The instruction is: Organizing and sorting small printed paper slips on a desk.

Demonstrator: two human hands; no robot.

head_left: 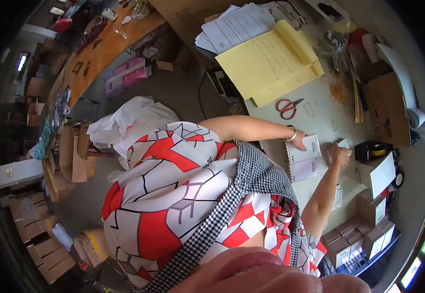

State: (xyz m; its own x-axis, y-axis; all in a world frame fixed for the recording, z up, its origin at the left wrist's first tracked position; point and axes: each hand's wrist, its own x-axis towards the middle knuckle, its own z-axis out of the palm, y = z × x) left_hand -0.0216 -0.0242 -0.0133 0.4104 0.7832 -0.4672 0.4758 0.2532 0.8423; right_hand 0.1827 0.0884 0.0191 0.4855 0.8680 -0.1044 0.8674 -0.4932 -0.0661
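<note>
At the table, my left hand (298,140) has its fingers closed over the upper edge of a white printed piece (305,168), flat-looking and in two panels. Whether that piece is a folded carton or a label sheet I cannot make out. A short way to the right, my right hand (340,154) is bent around a small pale box-like piece (329,151), partly hidden by the fingers. Red-handled scissors (286,109) lie on the table beyond my left hand, beside a yellow writing pad (268,63).
A black tape dispenser (371,151) stands right of my right hand. Several small brown boxes (351,239) sit in a blue tray at the lower right. Papers (239,27) lie behind the pad. A white plastic bag (131,122) is off to the left, near a wooden table (97,58).
</note>
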